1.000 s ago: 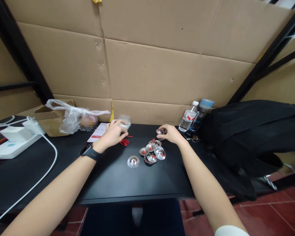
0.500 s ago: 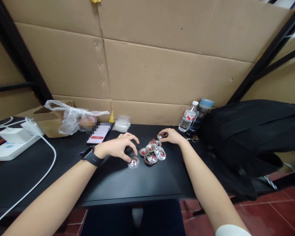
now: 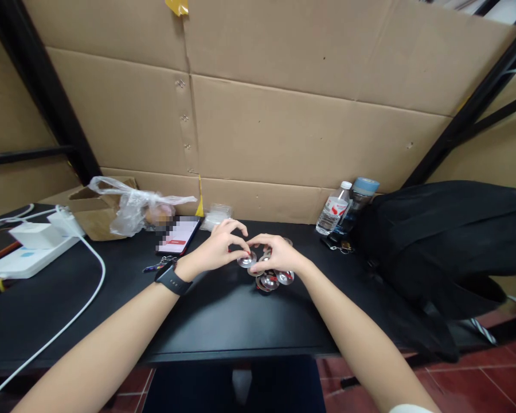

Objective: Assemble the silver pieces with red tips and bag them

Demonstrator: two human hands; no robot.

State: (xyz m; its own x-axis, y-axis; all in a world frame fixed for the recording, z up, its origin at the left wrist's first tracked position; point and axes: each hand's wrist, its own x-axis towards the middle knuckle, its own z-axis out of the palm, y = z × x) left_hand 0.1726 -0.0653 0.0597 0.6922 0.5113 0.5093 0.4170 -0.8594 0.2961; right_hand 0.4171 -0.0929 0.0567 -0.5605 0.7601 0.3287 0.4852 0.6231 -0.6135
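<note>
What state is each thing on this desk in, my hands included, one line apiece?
Left hand: pinching a metal disc
Metal disc: held at its red middle
Right hand: curved over the other discs, grip unclear
Other discs: heaped, overlapping
Phone: face up, screen lit
Clear bottle: capped
Blue-topped bottle: lid on
Paper bag: open-topped
Watch: strapped on left wrist

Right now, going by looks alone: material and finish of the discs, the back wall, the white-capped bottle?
Discs: likely thin metal, polished; silvery, with bright glints.
Back wall: cardboard, matte; plain brown with straight fold creases.
White-capped bottle: probably clear plastic, glossy; see-through below its printed label, though looks alone don't rule out glass.
</note>
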